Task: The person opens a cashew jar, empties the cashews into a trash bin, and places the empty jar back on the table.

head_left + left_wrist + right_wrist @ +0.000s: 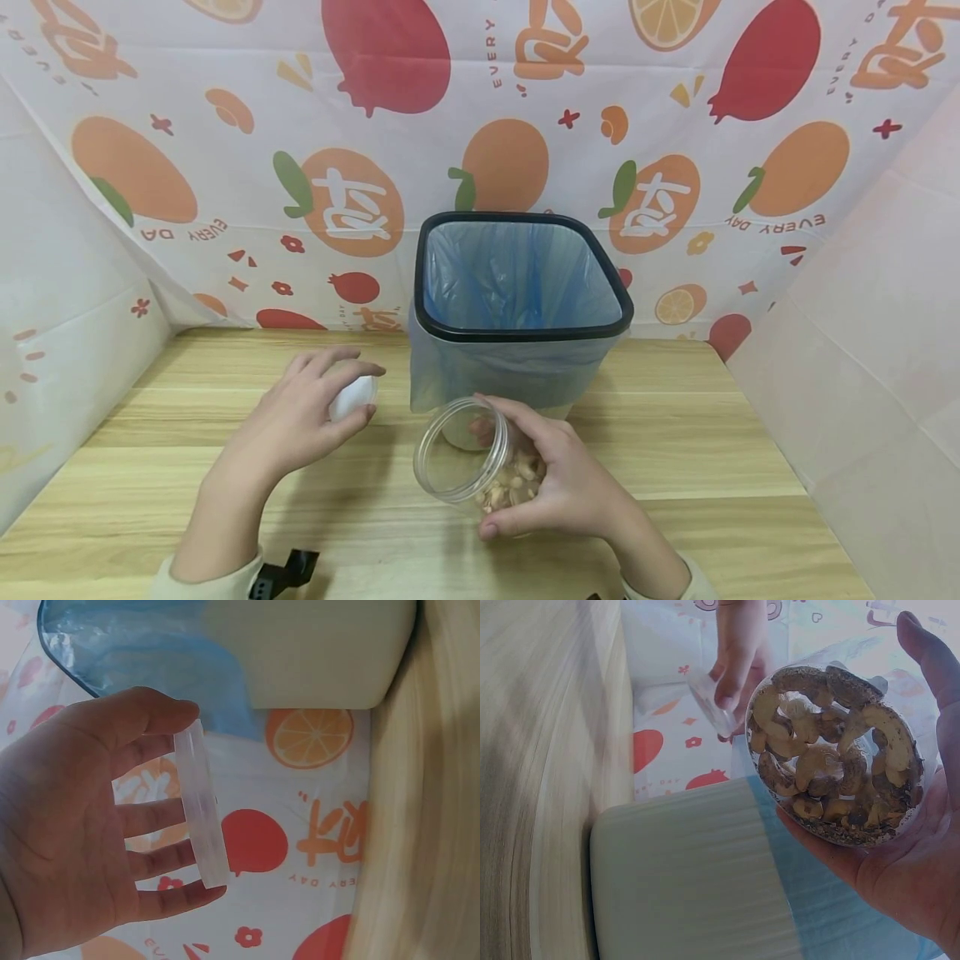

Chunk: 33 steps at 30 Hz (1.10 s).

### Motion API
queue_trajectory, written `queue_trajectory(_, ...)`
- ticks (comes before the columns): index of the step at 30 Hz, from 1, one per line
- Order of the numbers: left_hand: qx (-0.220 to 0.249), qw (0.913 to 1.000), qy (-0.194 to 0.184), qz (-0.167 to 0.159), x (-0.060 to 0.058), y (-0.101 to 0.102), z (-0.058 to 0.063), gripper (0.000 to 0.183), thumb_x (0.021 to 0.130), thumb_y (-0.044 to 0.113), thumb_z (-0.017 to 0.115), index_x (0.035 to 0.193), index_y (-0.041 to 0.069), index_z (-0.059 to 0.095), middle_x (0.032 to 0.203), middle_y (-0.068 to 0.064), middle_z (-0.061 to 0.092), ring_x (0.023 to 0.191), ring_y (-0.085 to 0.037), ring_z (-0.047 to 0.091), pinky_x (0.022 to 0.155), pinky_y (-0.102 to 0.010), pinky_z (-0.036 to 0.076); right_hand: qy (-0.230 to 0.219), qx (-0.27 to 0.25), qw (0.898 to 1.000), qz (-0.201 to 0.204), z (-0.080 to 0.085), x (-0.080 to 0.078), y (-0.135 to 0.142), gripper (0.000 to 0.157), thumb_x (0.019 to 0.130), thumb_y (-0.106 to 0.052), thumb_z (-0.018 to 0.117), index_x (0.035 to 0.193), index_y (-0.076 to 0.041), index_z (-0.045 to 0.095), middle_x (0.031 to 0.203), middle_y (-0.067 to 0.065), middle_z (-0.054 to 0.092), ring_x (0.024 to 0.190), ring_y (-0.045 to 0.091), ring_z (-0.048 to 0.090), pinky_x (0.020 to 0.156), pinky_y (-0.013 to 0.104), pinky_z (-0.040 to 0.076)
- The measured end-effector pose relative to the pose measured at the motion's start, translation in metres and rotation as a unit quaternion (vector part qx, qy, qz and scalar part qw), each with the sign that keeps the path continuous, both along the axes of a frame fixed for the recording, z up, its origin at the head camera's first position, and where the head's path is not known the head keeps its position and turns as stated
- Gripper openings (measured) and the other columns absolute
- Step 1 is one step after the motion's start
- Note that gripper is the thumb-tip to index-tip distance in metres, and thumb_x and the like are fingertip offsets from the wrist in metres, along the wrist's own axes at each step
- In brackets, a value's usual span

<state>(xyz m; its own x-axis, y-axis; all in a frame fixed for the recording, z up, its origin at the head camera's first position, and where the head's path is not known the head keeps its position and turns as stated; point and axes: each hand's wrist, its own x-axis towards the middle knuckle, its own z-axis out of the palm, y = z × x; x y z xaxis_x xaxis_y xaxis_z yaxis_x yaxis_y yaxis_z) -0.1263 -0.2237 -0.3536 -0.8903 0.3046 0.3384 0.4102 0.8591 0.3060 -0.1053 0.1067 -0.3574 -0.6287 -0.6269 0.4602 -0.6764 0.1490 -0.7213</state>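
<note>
My left hand (300, 417) pinches a round white lid (354, 398) by its edge, left of the bin. In the left wrist view the lid (202, 806) shows edge-on, between the thumb and the fingertips. My right hand (558, 475) grips a clear plastic jar (457, 450), tilted with its uncovered mouth toward the left. Cashew nuts (513, 483) lie in its lower part. Through the jar's base in the right wrist view, the cashews (817, 757) show with dark crumbs among them. Thumb and fingers wrap the jar's sides, in front of the bin.
A bin (525, 337) with a black rim and a blue liner bag (517, 275) stands on the wooden table (360, 533) behind the jar. A fruit-patterned cloth (247, 192) hangs behind it, with pale cloth walls at both sides.
</note>
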Motion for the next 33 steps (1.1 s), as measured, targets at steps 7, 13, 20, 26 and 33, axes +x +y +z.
queue_trajectory(7,-0.003,0.9998,-0.021,0.003,-0.004,-0.004,-0.005,0.036,0.087,0.031,0.072,0.122,0.027,0.067,0.133,-0.011,0.057,0.114,-0.040,0.049,0.078,-0.059,0.051,-0.001,-0.003,1.000,0.006,0.000,0.000,-0.001,0.107,0.061,-0.030,0.097,0.151,-0.022,0.040,0.126,-0.005,0.067,0.114,0.013,0.065,0.101,0.032,0.050)
queue_trajectory(13,-0.005,0.9994,-0.034,0.007,-0.006,-0.007,-0.010,0.037,0.087,0.031,0.072,0.123,0.028,0.067,0.133,-0.011,0.058,0.111,-0.040,0.051,0.076,-0.058,0.050,-0.002,-0.004,1.000,0.011,0.000,0.000,-0.001,0.107,0.061,-0.030,0.097,0.151,-0.021,0.039,0.127,-0.004,0.067,0.115,0.013,0.065,0.101,0.032,0.050)
queue_trajectory(20,-0.008,0.9983,-0.057,0.012,-0.008,-0.010,-0.014,0.037,0.086,0.032,0.073,0.123,0.029,0.067,0.132,-0.010,0.059,0.109,-0.038,0.051,0.072,-0.055,0.051,-0.007,-0.006,1.000,0.011,0.000,0.001,0.000,0.107,0.061,-0.029,0.097,0.151,-0.021,0.039,0.126,-0.002,0.067,0.115,0.014,0.065,0.101,0.032,0.050)
queue_trajectory(26,-0.013,0.9963,-0.083,0.019,-0.010,-0.011,-0.015,0.037,0.087,0.033,0.073,0.123,0.030,0.067,0.134,-0.010,0.057,0.111,-0.040,0.050,0.067,-0.054,0.050,-0.009,-0.007,1.000,0.010,0.000,0.001,0.000,0.107,0.061,-0.029,0.097,0.151,-0.022,0.039,0.127,-0.003,0.067,0.115,0.014,0.065,0.101,0.032,0.050)
queue_trajectory(33,-0.015,0.9954,-0.092,0.019,-0.011,-0.014,-0.019,0.036,0.087,0.031,0.073,0.122,0.030,0.067,0.132,-0.012,0.058,0.109,-0.040,0.051,0.069,-0.053,0.051,-0.005,-0.005,1.000,0.008,0.001,0.001,0.000,0.107,0.061,-0.030,0.097,0.151,-0.022,0.039,0.127,-0.005,0.066,0.115,0.014,0.065,0.102,0.032,0.049)
